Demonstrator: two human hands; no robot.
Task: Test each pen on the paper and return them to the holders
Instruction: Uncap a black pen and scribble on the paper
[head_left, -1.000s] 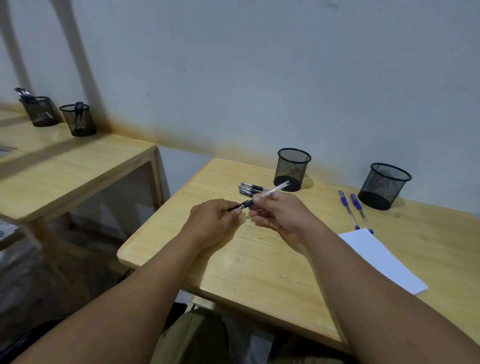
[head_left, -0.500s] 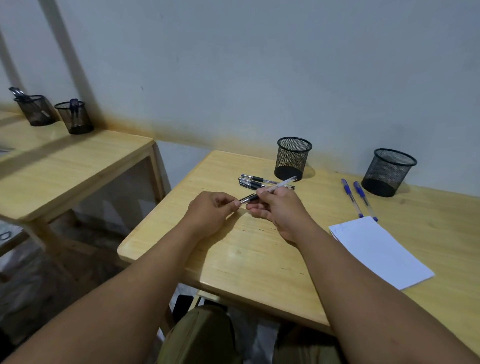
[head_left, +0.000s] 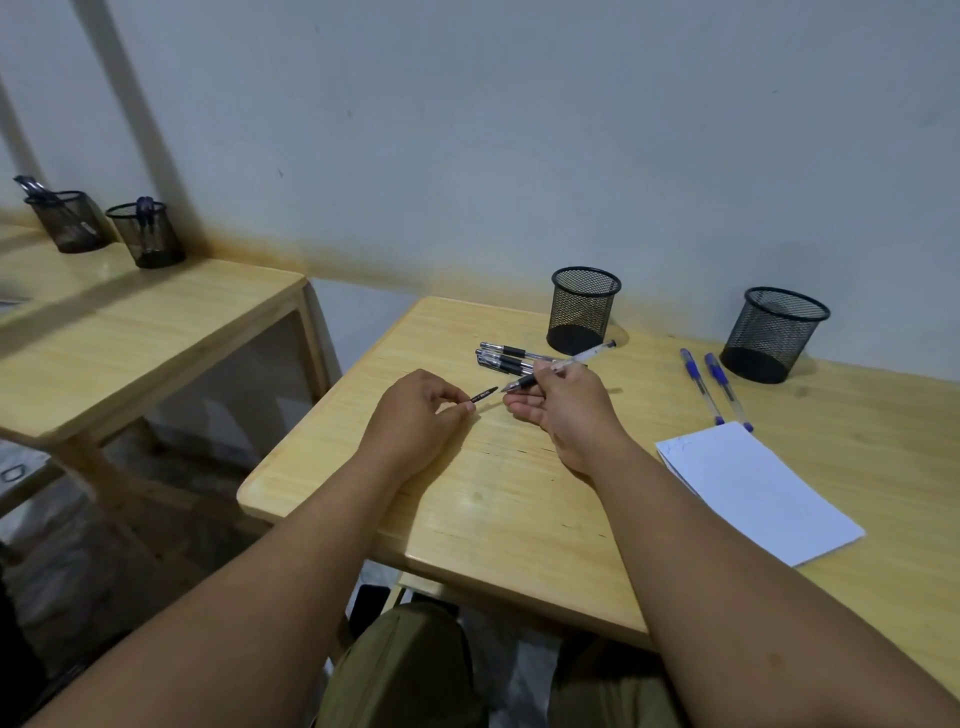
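Over the desk (head_left: 467, 519), the left hand (head_left: 415, 421) pinches a black cap (head_left: 484, 394) in its fingers; the right hand (head_left: 566, 410) grips the uncapped pen (head_left: 571, 361), tip toward nine o'clock. Paper (head_left: 753, 493) lies at three o'clock; spare pens (head_left: 506, 358) and two holders (head_left: 584, 309) sit beyond at twelve.

My uncapped clear pen (head_left: 563, 365) is tilted over the black-grip pens (head_left: 506, 358); blue pens (head_left: 711, 382) are by the paper (head_left: 758, 491), holders (head_left: 584, 309) upright.

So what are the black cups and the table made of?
The two pen holders look like black metal mesh: you can see through the tiny holes, and the base is solid. The table looks like light wood with a smooth clear coat, since grain lines and a soft shine show.
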